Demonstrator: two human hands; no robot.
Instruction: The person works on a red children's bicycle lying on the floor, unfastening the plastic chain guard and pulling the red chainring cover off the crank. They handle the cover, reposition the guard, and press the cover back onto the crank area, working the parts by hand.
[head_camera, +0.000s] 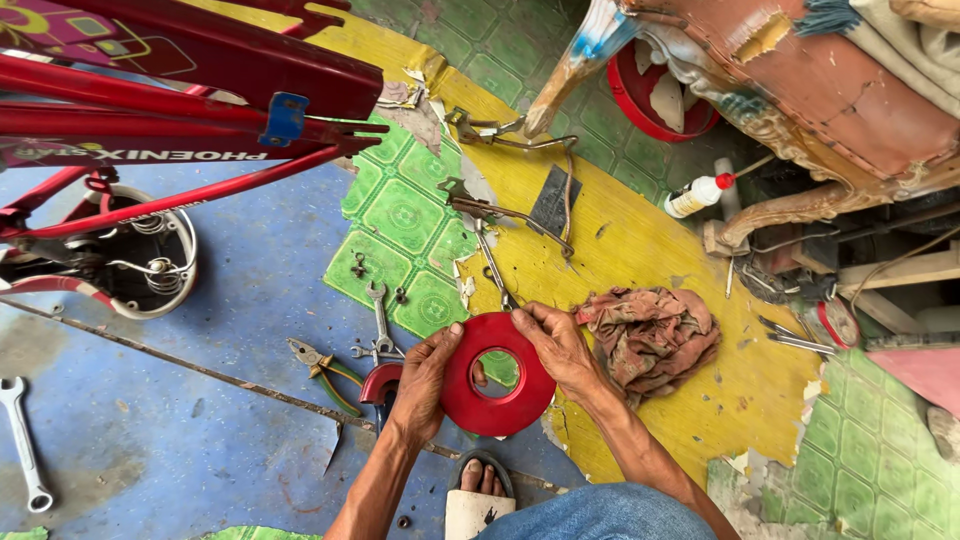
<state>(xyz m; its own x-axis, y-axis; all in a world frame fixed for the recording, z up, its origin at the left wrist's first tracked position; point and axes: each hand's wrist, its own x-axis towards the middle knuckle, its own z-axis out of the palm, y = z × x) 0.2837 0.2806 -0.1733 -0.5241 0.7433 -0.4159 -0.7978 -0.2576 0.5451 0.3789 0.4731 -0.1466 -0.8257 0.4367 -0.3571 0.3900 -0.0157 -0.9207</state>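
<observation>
So we're looking down at a patchy floor (180, 430), blue on the left, with green patterned tiles and a peeling yellow sheet running to the right. Biggest thing in view is the red bicycle frame (190, 110) across the far left, lying over a round hub-like part (150, 265) with springs in it. Far right there's a beat-up reddish wooden piece of furniture (830, 90).

Near the middle we've got both hands on a red ring-shaped disc (497, 373) with a big round hole in it, held just above the floor where blue meets yellow. Our left hand (425, 375) is grasping the disc's left edge, thumb on top, and our right hand (560, 350) is pinching the upper right edge with the fingertips.

Just right of the right hand lies a crumpled brownish rag (650, 335). Left of the left hand are green-handled pliers (325, 370) and a small spanner (380, 320). Another spanner (22, 430) lies at the near left edge. A small white bottle with a red cap (700, 193) lies by the furniture. A sandalled foot (483, 490) pokes in near the bottom.
</observation>
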